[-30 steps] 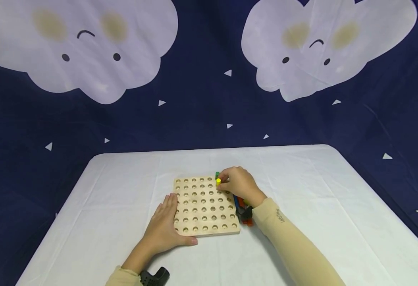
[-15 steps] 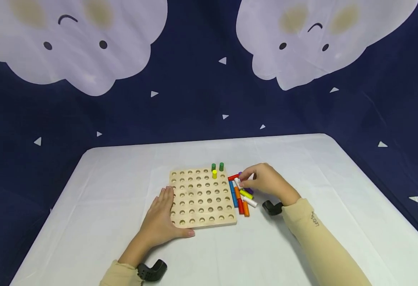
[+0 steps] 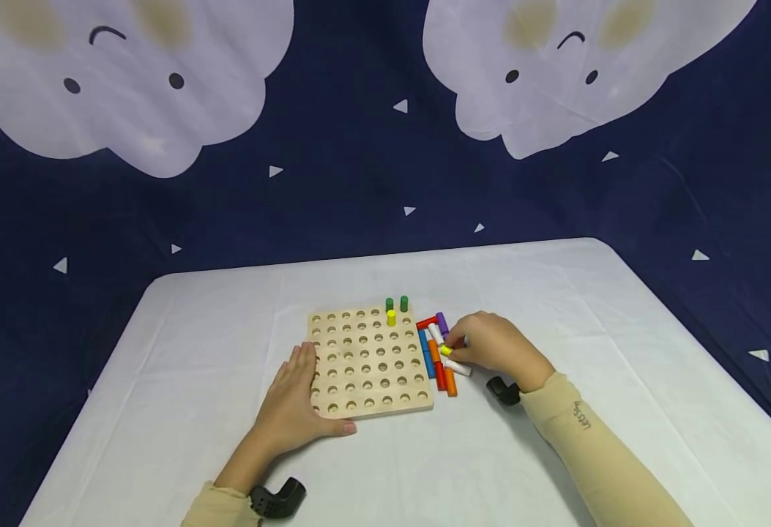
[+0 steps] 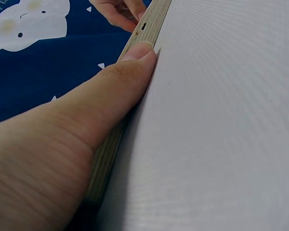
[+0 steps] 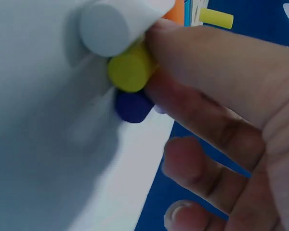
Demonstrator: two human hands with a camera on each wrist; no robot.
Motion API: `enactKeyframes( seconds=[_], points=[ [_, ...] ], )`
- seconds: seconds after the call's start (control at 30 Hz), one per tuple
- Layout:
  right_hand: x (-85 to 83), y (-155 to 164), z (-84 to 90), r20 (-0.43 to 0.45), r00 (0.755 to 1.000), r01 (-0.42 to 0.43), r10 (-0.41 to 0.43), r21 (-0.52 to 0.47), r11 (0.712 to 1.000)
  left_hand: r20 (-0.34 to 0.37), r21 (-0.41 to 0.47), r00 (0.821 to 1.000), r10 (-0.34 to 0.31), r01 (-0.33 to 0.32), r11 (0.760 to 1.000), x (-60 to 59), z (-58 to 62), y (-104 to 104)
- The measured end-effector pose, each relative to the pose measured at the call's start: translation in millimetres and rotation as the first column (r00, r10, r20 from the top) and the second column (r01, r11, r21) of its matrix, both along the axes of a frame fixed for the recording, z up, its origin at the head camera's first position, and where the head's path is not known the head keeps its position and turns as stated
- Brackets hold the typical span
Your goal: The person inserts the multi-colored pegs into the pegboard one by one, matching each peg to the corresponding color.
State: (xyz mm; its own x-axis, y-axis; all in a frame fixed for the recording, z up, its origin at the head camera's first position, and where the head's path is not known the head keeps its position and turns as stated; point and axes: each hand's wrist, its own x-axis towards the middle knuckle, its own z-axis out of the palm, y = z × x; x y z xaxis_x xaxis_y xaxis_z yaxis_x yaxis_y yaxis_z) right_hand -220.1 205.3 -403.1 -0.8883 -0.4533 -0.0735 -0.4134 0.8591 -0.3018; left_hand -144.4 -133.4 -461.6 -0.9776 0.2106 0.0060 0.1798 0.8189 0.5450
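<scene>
Right hand (image 3: 496,345) pinches a yellow peg (image 3: 446,350) at the board's (image 3: 357,362) three o'clock: likely light, stiff, best held mid-length; left hand (image 3: 290,406) spreads wide.

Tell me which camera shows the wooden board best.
The head view, looking down on nearly the whole holed top of the wooden board. The left wrist shows only its layered side, partly covered by the left hand; the right wrist catches just a sliver.

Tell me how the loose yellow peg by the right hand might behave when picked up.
The loose yellow peg looks cylindrical, so it could roll if pushed. Its flat, solid end suggests stiffness. A white peg and a purple peg lie close beside it, so lifting may nudge them.
</scene>
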Motion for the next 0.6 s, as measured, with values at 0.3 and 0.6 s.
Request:
enactKeyframes(
  seconds=[0.3,0.6],
  points=[
    [1.0,-6.3,2.3,-0.021,0.996,-0.089,0.092,0.102,0.991,-0.003,0.008,1.0,0.001,-0.001,1.0,-0.3,-1.7,-1.0],
    [-3.7,-2.1,13.6,-0.023,0.996,-0.082,0.084,0.095,0.992,0.001,0.012,1.0,0.004,-0.004,1.0,0.1,-1.1,-1.2]
  ],
)
